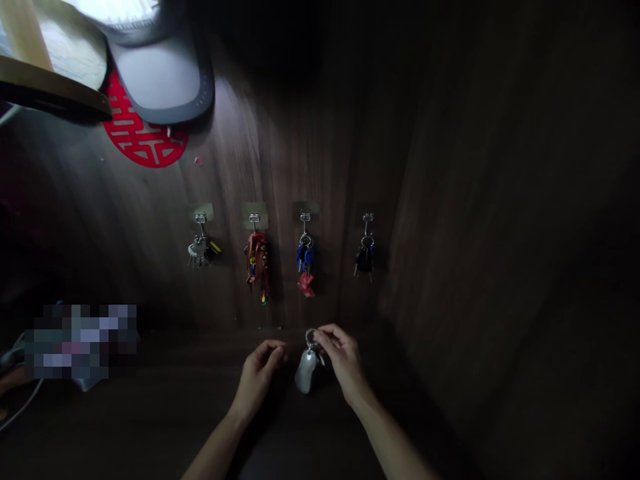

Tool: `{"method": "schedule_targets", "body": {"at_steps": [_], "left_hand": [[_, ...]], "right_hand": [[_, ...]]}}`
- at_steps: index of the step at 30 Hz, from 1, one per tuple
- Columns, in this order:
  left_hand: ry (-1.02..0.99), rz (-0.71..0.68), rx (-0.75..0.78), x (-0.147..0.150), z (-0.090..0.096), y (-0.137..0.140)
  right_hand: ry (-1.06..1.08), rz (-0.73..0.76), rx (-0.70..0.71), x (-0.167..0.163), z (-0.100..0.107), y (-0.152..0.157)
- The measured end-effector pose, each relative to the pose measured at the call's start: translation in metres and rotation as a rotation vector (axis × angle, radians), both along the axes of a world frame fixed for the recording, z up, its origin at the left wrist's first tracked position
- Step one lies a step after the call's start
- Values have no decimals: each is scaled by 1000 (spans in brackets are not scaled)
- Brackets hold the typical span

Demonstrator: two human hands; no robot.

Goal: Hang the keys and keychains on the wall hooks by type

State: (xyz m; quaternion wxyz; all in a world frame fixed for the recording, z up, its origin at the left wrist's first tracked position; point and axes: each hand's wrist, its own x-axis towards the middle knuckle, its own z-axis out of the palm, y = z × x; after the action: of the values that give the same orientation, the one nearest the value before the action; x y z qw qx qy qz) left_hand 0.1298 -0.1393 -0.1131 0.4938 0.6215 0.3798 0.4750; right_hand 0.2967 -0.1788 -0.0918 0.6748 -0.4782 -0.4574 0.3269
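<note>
Between the thumb and fingers of my right hand (345, 357) is the ring of a keychain (307, 371). A shiny grey pendant hangs below that ring, with a small piece beside it that may be a key. My left hand (257, 373) is just left of the keychain, apart from it. Its fingers are curled together, and whatever they may hold is hidden. Both hands are below a row of wall hooks carrying silver keys (199, 250), a colourful braided key strap (258, 260), blue-headed keys (305, 257) with a red tag, and dark keys (367, 259).
Dark wood-grain panelling (465, 200) fills the background. At upper left, a grey cap (160, 77) overlaps a round red cut-out decoration (150, 148). A blurred-out object (83, 340) and a pale cable (25, 405) are at lower left.
</note>
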Motion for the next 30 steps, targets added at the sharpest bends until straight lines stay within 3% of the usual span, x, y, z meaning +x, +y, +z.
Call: {"method": "schedule_targets", "body": {"at_steps": [6,11,22,30], "left_hand": [[392,-118,218,-4,-4,2],[428,-119,221,-4,-2,2],[417,-142,206,-4,-2,4],[430,-155,191,-3,-2,6]], "right_hand": [[44,-150,32,23,10,3],[64,-282,121,44,37,8],[102,-469,381,87,126,34],[124,-485,398,104,157,56]]}}
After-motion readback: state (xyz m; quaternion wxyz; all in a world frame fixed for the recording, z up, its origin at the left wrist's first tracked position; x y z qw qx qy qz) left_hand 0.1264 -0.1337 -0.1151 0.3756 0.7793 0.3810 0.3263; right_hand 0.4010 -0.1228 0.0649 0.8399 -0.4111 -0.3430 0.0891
